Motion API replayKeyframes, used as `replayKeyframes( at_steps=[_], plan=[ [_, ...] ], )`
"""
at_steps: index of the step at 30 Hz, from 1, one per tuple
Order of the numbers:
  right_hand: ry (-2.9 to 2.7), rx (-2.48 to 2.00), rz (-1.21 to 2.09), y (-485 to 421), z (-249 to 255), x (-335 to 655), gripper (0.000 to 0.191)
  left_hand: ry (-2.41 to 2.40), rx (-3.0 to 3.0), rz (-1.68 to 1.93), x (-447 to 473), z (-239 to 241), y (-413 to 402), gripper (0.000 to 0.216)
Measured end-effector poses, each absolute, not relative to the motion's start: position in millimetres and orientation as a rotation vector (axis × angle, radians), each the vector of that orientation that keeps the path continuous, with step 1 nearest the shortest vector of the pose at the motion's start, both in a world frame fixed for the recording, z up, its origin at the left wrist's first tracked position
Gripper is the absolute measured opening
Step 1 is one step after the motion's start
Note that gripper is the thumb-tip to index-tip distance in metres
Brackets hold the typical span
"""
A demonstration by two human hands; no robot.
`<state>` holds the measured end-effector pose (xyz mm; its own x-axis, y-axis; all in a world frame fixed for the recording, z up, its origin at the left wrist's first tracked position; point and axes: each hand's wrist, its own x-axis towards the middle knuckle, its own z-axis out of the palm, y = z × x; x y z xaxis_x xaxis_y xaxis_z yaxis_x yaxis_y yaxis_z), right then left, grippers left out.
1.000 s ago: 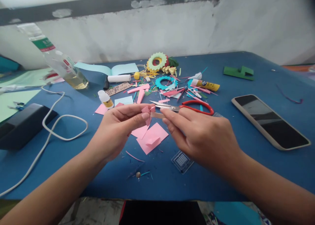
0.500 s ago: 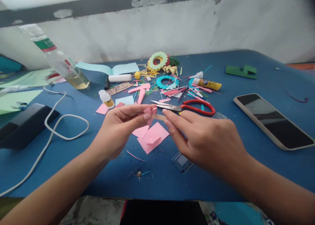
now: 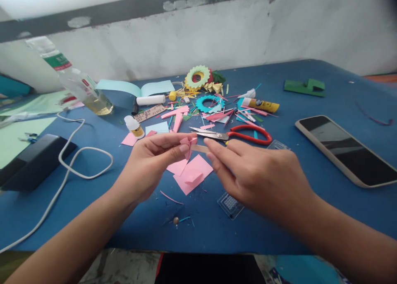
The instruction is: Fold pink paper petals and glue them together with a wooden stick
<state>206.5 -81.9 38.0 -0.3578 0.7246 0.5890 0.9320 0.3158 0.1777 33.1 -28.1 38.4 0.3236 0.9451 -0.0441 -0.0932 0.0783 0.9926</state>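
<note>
My left hand (image 3: 151, 164) pinches a small folded pink paper piece (image 3: 187, 144) between thumb and forefinger, just above the blue table (image 3: 93, 201). My right hand (image 3: 257, 174) pinches a thin tan strip (image 3: 200, 148) whose end meets the pink piece. Both hands hover over loose pink paper squares (image 3: 190, 172). Red-handled scissors (image 3: 235, 135) lie just beyond my right fingers.
A phone (image 3: 344, 149) lies at the right, a clear small tray (image 3: 230, 203) under my right hand. A black box (image 3: 34, 160) and white cable (image 3: 74, 168) sit at the left. A tilted bottle (image 3: 74, 83), glue tubes (image 3: 259, 105), paper rings (image 3: 198, 77) and scraps fill the middle back.
Hands hold nearly the same pose; the view drifted slightly, and both hands shifted a little with the pink piece and strip still pinched together.
</note>
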Motion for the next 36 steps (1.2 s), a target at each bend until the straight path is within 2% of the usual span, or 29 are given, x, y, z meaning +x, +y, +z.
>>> replayKeyframes(
  at_steps=[21, 27, 36],
  plan=[
    [-2.154, -1.437, -0.752, -81.4, 38.8, 207.4, 0.031, 0.873, 1.132, 0.94, 34.2, 39.8, -28.4, 0.014],
    [-2.221, -1.417, -0.62, -83.1, 36.2, 205.8, 0.03, 0.891, 1.089, 0.996, 32.4, 38.8, -27.8, 0.011],
    [-2.187, -1.408, -0.622, -80.0, 36.5, 207.7, 0.032, 0.837, 1.08, 0.955, 32.5, 39.9, -28.1, 0.013]
  ],
)
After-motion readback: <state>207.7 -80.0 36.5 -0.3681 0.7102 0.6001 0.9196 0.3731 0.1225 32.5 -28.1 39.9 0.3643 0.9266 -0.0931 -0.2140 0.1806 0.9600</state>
